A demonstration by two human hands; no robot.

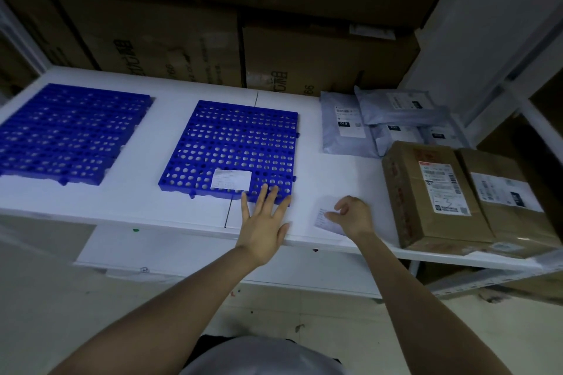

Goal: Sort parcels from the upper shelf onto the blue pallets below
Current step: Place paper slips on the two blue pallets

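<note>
Parcels wait at the right end of the white shelf in the head view: grey mailers heaped at the back, a brown box and a second box side by side at the front. None is on a pallet yet.

The left hand lies flat with its fingers spread, holding nothing. Its fingertips touch the near edge of the middle pallet, just beside a white label that lies there. The right hand is curled, and thumb and forefinger seem to pinch a paper slip lying near the shelf's front edge. The left pallet carries no label that I can see.

Standing here, I'd worry about that slip first, since it is thin and so close to the edge that a loose pinch could send it to the floor. A push from the flat hand could skew the pallet (nothing appears to fix it). The dim light could make parcel labels hard to read, so one may land on the wrong pallet.
</note>
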